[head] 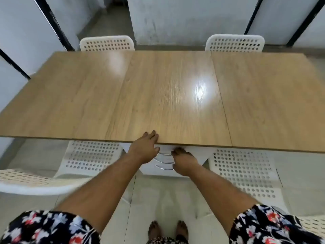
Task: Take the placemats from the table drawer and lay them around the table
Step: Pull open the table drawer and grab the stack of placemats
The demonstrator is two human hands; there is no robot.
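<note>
At the near left, a white perforated chair (35,180) is seen pulled out from the table (246,106), and a second one (93,155) is tucked under the table's near edge. Further right, the left hand (145,148) is laid over the middle of that near edge, its fingers (151,136) spread flat on the wood and its thumb hooked below; nothing is held by it, and it appears to serve as a brace. Just below and between the hands, a white drawer unit (158,170) is seen under the tabletop, with curved metal handles (164,161) stacked one above another, each lying along the table's near edge. The right hand (183,162) is placed at the right end of these handles, fingers curled downward toward the topmost one; whether the handle is actually gripped cannot be told. No placemats are visible: they are judged to be inside a drawer that is shut. The drawer front faces the person, so a straight pull toward the body is called for, and the right hand is the nearer one. At the near right, another perforated chair (244,171) is tucked in, and two more (107,44) (234,43) are set along the far edge.
</note>
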